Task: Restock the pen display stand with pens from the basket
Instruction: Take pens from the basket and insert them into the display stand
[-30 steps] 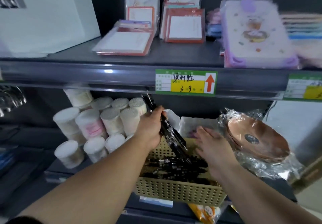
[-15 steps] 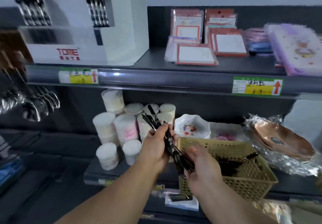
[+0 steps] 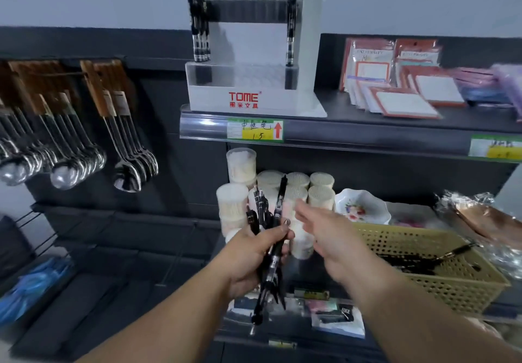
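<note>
Compared with half a second ago, the right hand (image 3: 330, 238) is taken off the bundle of pens (image 3: 278, 210) and is held open just right of it, while the bundle is gripped upright by the left hand (image 3: 248, 261) alone. On the pen display stand (image 3: 248, 97), far on the upper shelf (image 3: 367, 131), three pens (image 3: 199, 32) are counted at the left and one pen (image 3: 291, 29) at the right. The bundle cannot be counted surely, and more pens are left in the one basket (image 3: 466, 292) at the right.

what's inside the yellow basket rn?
Several black pens lie on the floor of the basket, one tilted up toward the right wall. The right forearm covers the near-left corner, so anything there can't be seen.
</note>
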